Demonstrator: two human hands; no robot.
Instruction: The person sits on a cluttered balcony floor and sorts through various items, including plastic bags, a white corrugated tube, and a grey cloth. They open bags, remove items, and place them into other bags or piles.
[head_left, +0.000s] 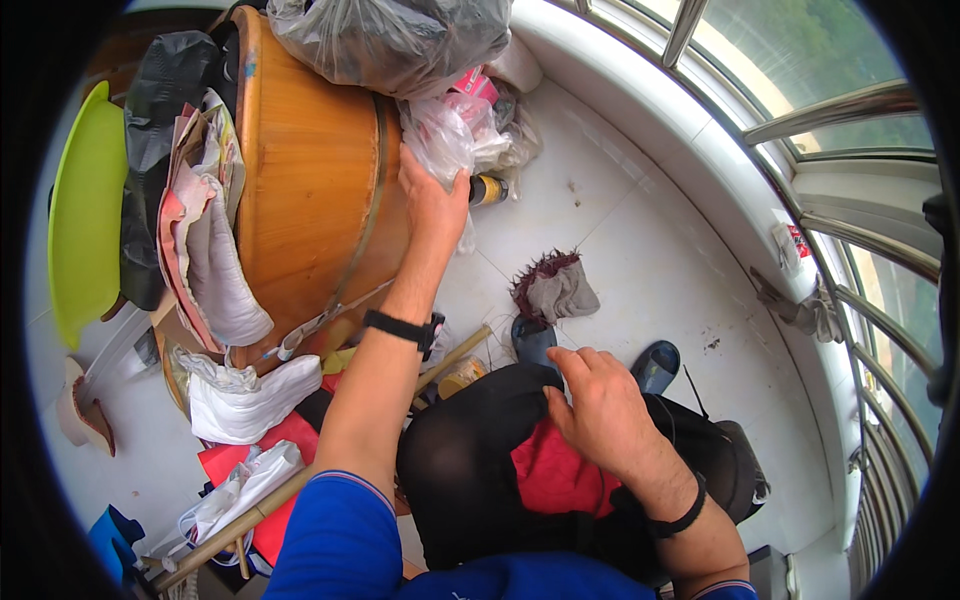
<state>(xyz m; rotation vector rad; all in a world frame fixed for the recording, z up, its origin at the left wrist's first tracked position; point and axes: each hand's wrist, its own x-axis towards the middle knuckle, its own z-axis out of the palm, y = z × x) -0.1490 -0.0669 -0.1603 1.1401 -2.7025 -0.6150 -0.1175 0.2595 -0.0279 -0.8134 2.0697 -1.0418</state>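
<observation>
My left hand (436, 196) reaches forward beside a wooden tub (315, 157) with a metal hoop. Its fingers and thumb are closed around the lower part of a clear plastic bag (437, 135). Just right of the thumb lies a dark bottle with a yellow label (490, 190). My right hand (600, 405) hovers over my lap, palm down, fingers bent and thumb apart, with nothing visible in it. Below it, red cloth (559, 465) shows between my black-clad legs. A pink box (476, 85) and more crumpled bags (514, 127) sit behind the held bag.
A large grey plastic bag (397, 45) rests by the tub's top. Folded cloths and papers (214, 247) hang over its rim, near a green basin (86, 217). A fringed grey cloth (562, 289) lies ahead of my slippers (655, 367). Bamboo poles (240, 529) lie left; metal railings (832, 112) curve right.
</observation>
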